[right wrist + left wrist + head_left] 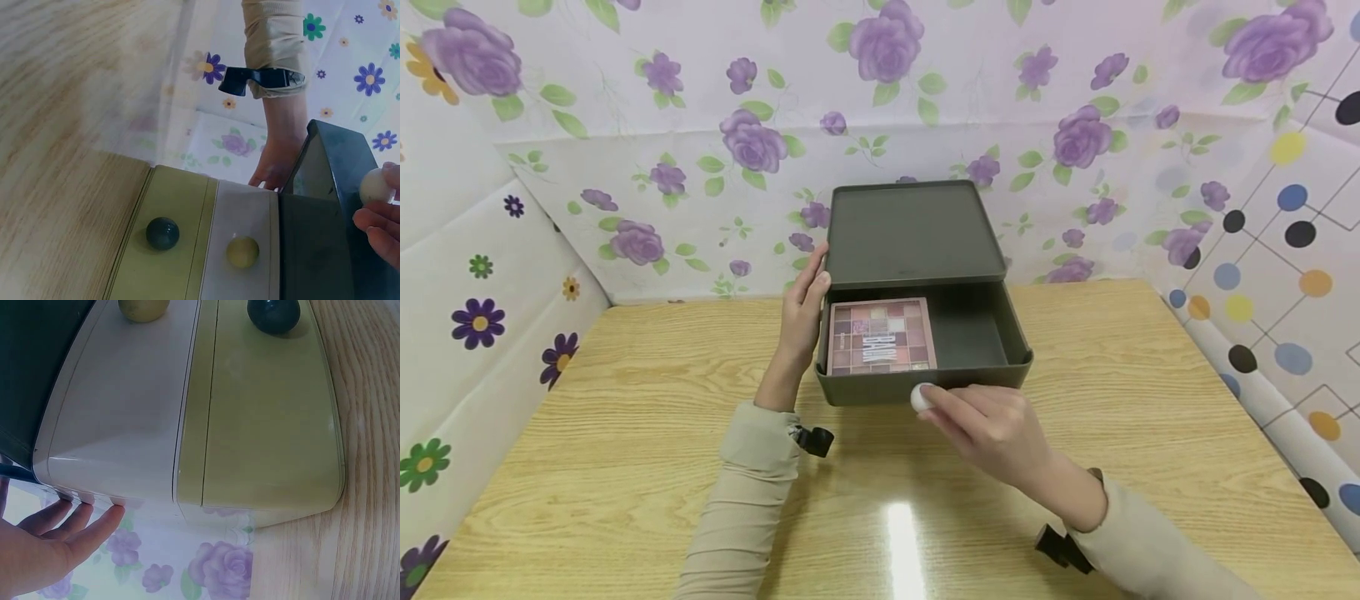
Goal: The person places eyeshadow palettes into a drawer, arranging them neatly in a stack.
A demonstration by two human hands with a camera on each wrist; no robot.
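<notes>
A small chest of drawers with a dark green top [917, 233] stands on the table. Its dark green top drawer [857, 388] is pulled out, and a makeup palette [842, 333] lies in the left part. My right hand [996, 425] pinches the white round knob [920, 398] on that drawer's front. Against the chest's left side rests my left hand [800, 321], its fingers extended; in the left wrist view the fingertips touch near the middle drawer. Below are a whitish drawer [125, 394] with a yellow knob [242, 252] and a yellow-green drawer [269, 425] with a dark knob [162, 234], both pushed in.
The chest stands on a light wood-grain table [647, 433], toward its far edge. A flower-printed sheet [700, 100] hangs behind it. More printed sheets cover the left side and, with coloured dots [1292, 358], the right side. Both wrists wear small black cameras.
</notes>
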